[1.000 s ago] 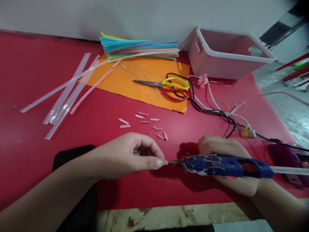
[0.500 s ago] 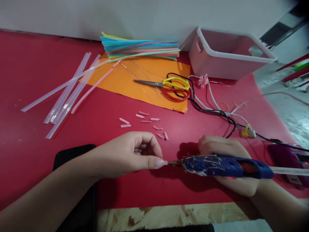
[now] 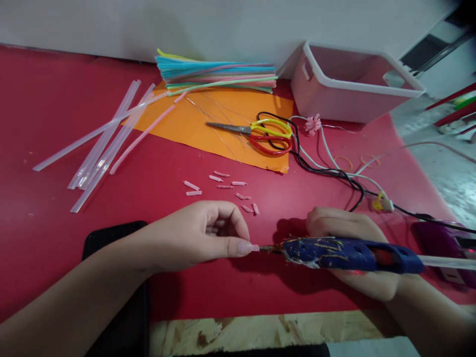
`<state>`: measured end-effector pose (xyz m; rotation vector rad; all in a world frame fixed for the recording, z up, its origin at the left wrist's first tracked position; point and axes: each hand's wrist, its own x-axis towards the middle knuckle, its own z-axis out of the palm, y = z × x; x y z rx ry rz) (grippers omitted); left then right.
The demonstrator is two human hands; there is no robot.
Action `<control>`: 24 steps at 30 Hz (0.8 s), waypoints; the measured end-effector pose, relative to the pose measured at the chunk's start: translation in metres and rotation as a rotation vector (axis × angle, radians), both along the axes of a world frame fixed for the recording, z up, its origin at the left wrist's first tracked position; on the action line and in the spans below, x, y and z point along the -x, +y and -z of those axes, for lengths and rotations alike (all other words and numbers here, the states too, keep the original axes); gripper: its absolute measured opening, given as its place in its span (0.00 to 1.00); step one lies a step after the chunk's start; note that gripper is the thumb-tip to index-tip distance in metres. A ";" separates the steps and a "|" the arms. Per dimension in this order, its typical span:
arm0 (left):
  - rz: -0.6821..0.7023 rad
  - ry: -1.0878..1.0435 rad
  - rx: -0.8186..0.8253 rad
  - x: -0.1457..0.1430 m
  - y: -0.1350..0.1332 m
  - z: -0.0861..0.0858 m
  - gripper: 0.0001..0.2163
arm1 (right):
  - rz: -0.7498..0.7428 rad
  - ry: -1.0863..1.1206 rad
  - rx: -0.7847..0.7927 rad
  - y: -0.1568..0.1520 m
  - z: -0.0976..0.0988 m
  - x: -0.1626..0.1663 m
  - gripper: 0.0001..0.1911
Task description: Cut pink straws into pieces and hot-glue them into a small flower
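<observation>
My left hand [image 3: 197,238] pinches a small pink straw piece [image 3: 255,247] between thumb and fingertips. The piece's end meets the metal nozzle of a blue glue gun [image 3: 349,254], smeared with dried glue. My right hand [image 3: 351,258] is wrapped round the gun's body from below, and a clear glue stick [image 3: 446,261] juts from its back. Several cut pink straw bits [image 3: 223,188] lie on the red table [image 3: 44,114] just beyond my hands.
Clear glue sticks [image 3: 100,148] lie at the left. Coloured straws [image 3: 217,74], orange paper [image 3: 208,126] and scissors [image 3: 260,133] are behind. A pink bin [image 3: 349,84], cables [image 3: 334,168], a pink flower [image 3: 312,124] and a purple object [image 3: 441,243] are at the right. A black phone [image 3: 111,238] lies under my left forearm.
Almost nothing has moved. My hands and the glue gun have drifted very slightly, with the straw piece kept at the nozzle.
</observation>
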<state>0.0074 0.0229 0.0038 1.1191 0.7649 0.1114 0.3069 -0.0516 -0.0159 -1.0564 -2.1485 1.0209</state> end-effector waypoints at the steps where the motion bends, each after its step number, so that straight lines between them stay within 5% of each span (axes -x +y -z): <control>1: 0.000 0.000 0.004 0.000 0.000 0.000 0.11 | 0.002 -0.002 -0.004 0.000 0.000 0.000 0.04; 24: -0.020 0.015 0.015 0.000 -0.001 -0.002 0.12 | 0.040 -0.023 -0.052 0.002 -0.004 0.005 0.06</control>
